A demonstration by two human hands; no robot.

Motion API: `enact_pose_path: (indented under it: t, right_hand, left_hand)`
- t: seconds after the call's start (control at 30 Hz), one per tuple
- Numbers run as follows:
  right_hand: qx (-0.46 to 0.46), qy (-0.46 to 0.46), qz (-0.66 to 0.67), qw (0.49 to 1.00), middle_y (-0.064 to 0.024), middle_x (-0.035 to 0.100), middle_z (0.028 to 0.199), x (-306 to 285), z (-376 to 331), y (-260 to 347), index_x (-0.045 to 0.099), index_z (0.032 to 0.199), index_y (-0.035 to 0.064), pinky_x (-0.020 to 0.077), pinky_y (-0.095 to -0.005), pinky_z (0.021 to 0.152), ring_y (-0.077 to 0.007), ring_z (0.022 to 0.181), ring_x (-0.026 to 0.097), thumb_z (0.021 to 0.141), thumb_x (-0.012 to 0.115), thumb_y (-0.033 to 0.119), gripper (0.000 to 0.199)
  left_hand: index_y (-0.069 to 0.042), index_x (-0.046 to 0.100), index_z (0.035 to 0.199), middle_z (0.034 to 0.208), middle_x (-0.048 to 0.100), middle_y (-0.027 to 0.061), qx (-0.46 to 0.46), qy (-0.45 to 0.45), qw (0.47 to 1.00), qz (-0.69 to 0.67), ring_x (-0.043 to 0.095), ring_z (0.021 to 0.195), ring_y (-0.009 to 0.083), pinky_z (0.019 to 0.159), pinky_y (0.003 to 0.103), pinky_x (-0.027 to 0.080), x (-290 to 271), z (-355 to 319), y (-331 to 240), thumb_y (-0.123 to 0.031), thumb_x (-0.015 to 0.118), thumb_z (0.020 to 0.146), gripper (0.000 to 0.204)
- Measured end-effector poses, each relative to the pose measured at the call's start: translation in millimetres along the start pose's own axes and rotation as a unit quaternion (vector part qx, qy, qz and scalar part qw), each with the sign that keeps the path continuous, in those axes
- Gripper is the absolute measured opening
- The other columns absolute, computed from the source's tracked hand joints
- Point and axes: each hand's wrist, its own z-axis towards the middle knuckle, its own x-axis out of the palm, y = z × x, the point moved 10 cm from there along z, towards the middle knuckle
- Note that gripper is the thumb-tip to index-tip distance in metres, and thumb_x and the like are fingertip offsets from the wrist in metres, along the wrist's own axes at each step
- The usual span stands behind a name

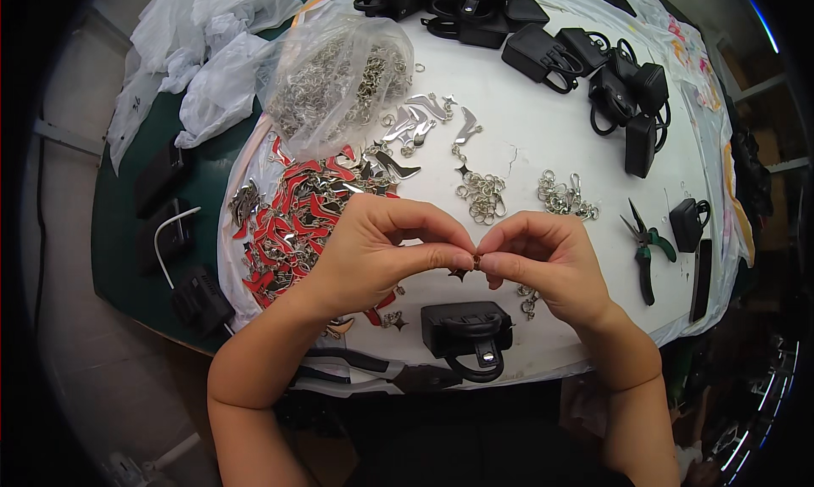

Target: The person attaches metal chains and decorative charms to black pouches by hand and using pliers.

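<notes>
Both my hands meet over the near middle of the table, fingertips almost touching. My left hand [373, 245] is closed in a thumb-and-finger pinch on a small star charm [459, 274], which hangs just under the thumb. My right hand [551, 262] pinches a tiny metal piece that looks like a ring [477, 262], mostly hidden by the fingertips. Directly below them a black mini handbag [466, 326] lies on the table, its handle toward me. To the left of my left hand spreads a heap of red and silver high-heel charms [292, 220].
Loose chains and clasps [482, 198] lie beyond my hands, with another cluster [564, 197] to the right. A clear bag of metal rings [339, 84] stands far left. Green-handled pliers [646, 249] lie right; larger pliers [381, 372] at the near edge. Black mini bags [623, 92] line the back.
</notes>
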Motion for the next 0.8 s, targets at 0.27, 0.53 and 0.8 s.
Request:
enact_pose_path:
  t: [0.27,0.53,0.8]
  right_hand:
    - [-0.085,-0.065,0.01,0.994,-0.0035,0.068,0.093,-4,-7,9,0.064,0.104,-0.0017,0.0512,-0.0226,0.077,-0.0082,0.086,0.064,0.093,0.068,0.005,0.014]
    - [-0.058,-0.058,0.055,0.995,-0.002,0.065,0.097,-8,-5,3,0.063,0.107,0.0015,0.0475,-0.0232,0.077,-0.0082,0.087,0.061,0.096,0.066,0.01,0.015]
    - [-0.086,-0.037,0.109,0.99,-0.0009,0.061,0.107,-11,-1,-3,0.062,0.105,0.0036,0.044,-0.0256,0.089,-0.0084,0.095,0.055,0.094,0.065,0.006,0.012]
  left_hand:
    - [0.001,0.062,0.103,0.103,0.068,0.0102,-0.032,0.043,0.99,-0.131,0.064,0.099,0.0151,0.091,0.033,0.05,8,4,13,-0.006,0.066,0.093,0.012]
    - [-0.001,0.06,0.108,0.101,0.071,0.0138,-0.09,0.097,0.978,-0.162,0.068,0.09,0.0161,0.077,0.029,0.054,23,2,18,-0.002,0.069,0.09,0.02]
    - [-0.001,0.067,0.085,0.085,0.074,0.0114,0.109,-0.019,0.986,0.125,0.07,0.076,0.015,0.065,0.025,0.052,7,-5,-13,0.005,0.079,0.077,0.016]
